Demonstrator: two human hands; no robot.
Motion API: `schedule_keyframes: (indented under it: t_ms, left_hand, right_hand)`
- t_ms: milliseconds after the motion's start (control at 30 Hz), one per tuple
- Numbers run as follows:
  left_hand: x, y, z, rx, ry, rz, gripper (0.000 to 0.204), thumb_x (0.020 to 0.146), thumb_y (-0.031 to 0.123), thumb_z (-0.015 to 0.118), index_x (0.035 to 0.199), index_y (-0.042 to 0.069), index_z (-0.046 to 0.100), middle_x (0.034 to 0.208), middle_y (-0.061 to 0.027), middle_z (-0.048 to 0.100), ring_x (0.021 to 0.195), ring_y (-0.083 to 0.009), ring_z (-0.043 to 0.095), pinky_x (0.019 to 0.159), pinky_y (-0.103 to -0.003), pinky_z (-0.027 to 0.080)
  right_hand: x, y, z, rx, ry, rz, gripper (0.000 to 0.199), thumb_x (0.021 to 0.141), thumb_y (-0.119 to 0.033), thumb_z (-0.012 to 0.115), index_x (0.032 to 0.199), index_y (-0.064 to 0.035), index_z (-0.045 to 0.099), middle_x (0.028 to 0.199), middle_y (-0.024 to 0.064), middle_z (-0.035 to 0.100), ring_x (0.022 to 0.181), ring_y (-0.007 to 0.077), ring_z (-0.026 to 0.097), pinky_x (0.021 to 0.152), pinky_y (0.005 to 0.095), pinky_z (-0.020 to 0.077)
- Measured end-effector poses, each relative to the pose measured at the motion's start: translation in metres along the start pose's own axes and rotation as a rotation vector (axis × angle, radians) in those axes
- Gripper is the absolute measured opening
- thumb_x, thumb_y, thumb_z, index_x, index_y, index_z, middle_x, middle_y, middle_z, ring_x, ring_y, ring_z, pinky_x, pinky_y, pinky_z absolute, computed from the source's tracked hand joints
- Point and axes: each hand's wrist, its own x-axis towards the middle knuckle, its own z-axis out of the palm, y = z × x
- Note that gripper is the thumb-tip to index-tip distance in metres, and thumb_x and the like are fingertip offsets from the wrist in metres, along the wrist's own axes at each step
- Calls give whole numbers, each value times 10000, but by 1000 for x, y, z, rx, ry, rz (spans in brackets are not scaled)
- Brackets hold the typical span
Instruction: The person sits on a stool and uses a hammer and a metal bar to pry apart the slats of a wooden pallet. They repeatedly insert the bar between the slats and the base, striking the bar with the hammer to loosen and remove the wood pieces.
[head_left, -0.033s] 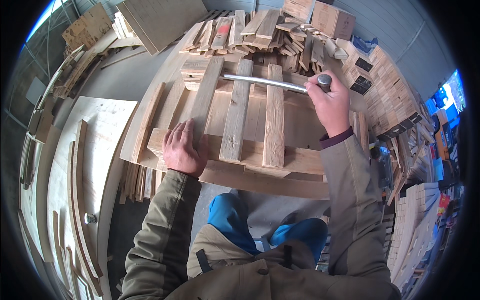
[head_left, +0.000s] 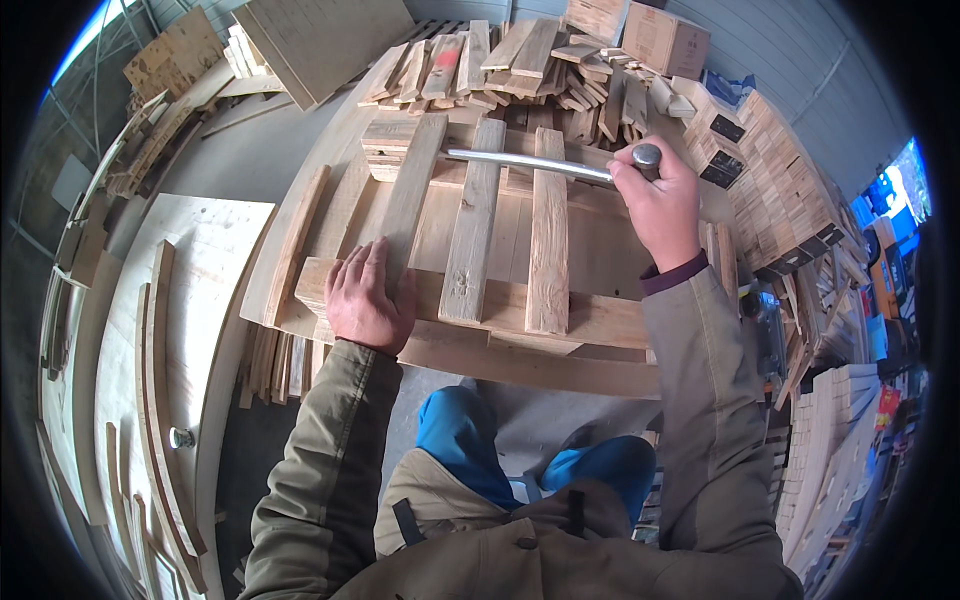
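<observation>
Head view: right hand (head_left: 665, 205) grips a smooth metal bar (head_left: 530, 164) at one o'clock. Left hand (head_left: 365, 295) lies open and flat on rough pallet slats (head_left: 470, 240) at nine.

Steel bar (head_left: 530, 164) lying across pale wooden pallet (head_left: 470, 250).

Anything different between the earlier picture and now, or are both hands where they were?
Nothing visibly changed. The left hand lies flat on the wooden planks, and the right hand grips the metal bar as before.
</observation>
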Motion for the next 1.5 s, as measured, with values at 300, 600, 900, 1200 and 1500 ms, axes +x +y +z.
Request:
schedule_keyframes:
  t_ms: [300, 600, 900, 1200, 1500]
  left_hand:
    - [-5, -2, 4, -10, -10, 19, 494, 878, 264, 727, 1293, 6, 655, 1233, -195, 709, 1180, -378, 663, 1068, -505, 462]
    - [-4, -4, 4, 17, -5, -5, 483, 898, 279, 712, 1303, 21, 658, 1240, -190, 710, 1196, -369, 663, 1074, -502, 459]
    - [-4, -3, 5, 10, -19, -10, 500, 893, 290, 711, 1310, 20, 654, 1253, -195, 705, 1202, -370, 658, 1078, -521, 451]
    - [-1, -3, 5, -19, 11, 5, 512, 904, 310, 712, 1318, 16, 648, 1259, -199, 704, 1207, -373, 654, 1081, -517, 449]
    - [-4, -1, 2, 8, 0, -16, 509, 903, 302, 718, 1321, 19, 645, 1253, -200, 701, 1199, -378, 655, 1074, -519, 448]
  right_hand:
    - [4, 16, -6, -7, 38, 172, 75, 885, -28, 716, 850, -20, 650, 743, -12, 649, 676, 88, 578, 644, 301, 500]
    - [-5, 28, -4, 129, 64, 139, 94, 877, -2, 722, 849, -30, 637, 758, -36, 616, 662, 37, 524, 584, 247, 439]
    - [15, 4, -8, -37, -14, -12, 92, 879, -23, 735, 857, -23, 645, 800, -35, 625, 729, 40, 527, 673, 233, 450]
    - [-8, 45, -3, 269, 118, 298, 121, 878, -11, 737, 864, -81, 639, 728, -44, 569, 530, 30, 456, 437, 238, 340]
    - [7, 2, -3, 60, 36, 122, 90, 902, -9, 719, 880, -48, 640, 748, -44, 567, 633, 15, 472, 538, 231, 387]
